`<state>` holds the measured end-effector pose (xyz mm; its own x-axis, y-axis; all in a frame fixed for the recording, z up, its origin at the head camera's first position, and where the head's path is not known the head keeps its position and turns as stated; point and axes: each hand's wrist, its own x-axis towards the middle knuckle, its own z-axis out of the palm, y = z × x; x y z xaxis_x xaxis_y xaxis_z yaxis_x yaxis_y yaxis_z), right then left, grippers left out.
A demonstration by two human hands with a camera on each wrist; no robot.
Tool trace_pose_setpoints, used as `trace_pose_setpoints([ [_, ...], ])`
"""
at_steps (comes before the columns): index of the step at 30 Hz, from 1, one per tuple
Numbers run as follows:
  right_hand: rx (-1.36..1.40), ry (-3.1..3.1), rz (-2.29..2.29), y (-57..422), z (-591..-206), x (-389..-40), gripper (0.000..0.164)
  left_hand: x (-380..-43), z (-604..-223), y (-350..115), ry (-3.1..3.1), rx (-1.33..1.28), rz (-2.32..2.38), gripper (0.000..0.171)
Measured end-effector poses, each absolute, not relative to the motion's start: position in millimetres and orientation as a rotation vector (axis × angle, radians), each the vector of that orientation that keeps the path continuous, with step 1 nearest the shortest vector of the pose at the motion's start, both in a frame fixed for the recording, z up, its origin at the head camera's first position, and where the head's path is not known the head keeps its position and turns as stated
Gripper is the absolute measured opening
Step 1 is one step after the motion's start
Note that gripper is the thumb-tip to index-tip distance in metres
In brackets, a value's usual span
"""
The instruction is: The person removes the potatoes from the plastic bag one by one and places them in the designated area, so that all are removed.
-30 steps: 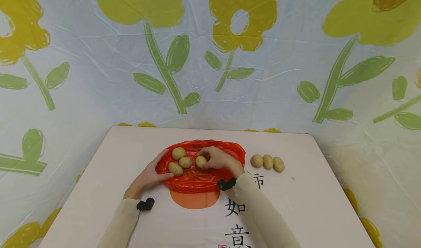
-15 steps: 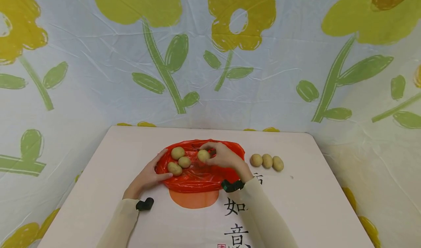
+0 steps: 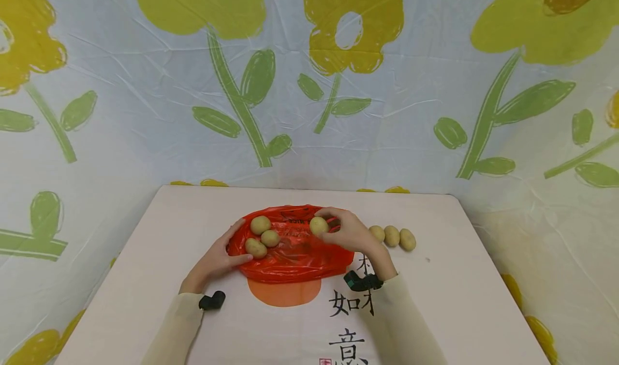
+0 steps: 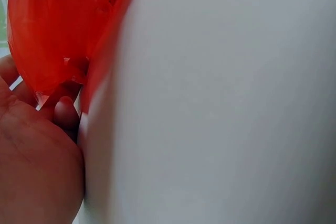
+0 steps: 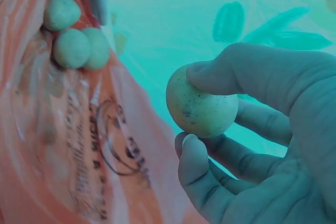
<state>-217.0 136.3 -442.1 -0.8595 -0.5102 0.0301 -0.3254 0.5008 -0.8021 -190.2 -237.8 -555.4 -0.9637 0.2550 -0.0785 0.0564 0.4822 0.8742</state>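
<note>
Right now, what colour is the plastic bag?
The plastic bag is red; its colour shows best in the head view.

Tabletop [image 3: 464,300], near side: black 如 [image 3: 344,303] and 意 [image 3: 347,344] read; other characters [image 3: 364,264] part-hidden. Red bag [image 3: 300,268] bore black print [image 5: 98,150], too blurred to read.

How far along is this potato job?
Likely done: three potatoes lined up on the table, right of the red bag. In hand: another potato, pinched by the right hand and shifted rightward this past second. Apparently remaining: three more potatoes on the bag; hidden ones can't be ruled out.
</note>
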Motion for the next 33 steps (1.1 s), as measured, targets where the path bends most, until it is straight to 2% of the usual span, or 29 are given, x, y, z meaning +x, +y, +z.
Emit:
trace_pose_setpoints([
  [17, -0.52, 2.624, -1.492, 196.2, -430.4, -195.9, 0.043, -192.1, -557.3, -239.4, 2.57, 0.265, 1.426, 0.104],
  [33, -0.292, 2.695, -1.499, 240.5, -455.7, -176.6, 0.048, -194.0, -557.9, -239.9, 2.532, 0.276, 1.438, 0.103],
])
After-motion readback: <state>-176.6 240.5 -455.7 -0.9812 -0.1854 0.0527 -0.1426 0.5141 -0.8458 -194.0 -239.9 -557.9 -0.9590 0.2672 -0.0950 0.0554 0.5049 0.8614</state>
